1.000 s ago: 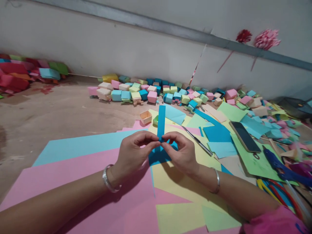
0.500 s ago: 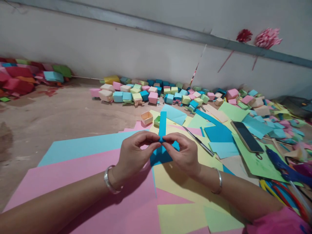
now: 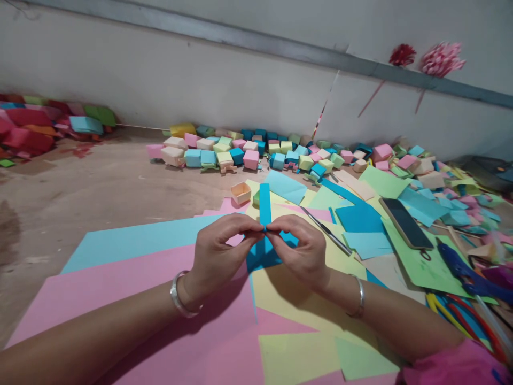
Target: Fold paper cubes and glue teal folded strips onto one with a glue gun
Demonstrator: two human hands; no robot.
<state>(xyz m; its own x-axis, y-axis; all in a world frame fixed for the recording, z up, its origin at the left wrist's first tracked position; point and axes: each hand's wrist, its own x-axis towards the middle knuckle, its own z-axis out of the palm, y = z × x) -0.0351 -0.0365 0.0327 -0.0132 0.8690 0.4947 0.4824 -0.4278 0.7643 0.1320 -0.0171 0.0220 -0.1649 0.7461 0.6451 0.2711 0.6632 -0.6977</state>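
A narrow blue paper strip (image 3: pixel 265 204) points away from me, its near end pinched between the fingertips of both hands. My left hand (image 3: pixel 224 243) grips it from the left, thumb below and fingers above. From the right, my right hand (image 3: pixel 301 247) pinches the same end, its fingertips almost touching the left ones. The very end of the strip is hidden by the fingers. Beneath the hands lies a blue sheet of paper (image 3: pixel 262 260), on top of yellow paper (image 3: pixel 296 291) and a large pink sheet (image 3: pixel 160 315).
A craft knife (image 3: pixel 326 230) lies right of my hands. Farther right are a phone (image 3: pixel 405 223), a blue glue gun (image 3: pixel 460 267) and scissors with coloured handles (image 3: pixel 457 318). Small paper boxes (image 3: pixel 250 159) line the wall. An open peach box (image 3: pixel 241 193) stands ahead.
The far end of the blue strip has shifted slightly left. Both hands keep their pinch in nearly the same place.
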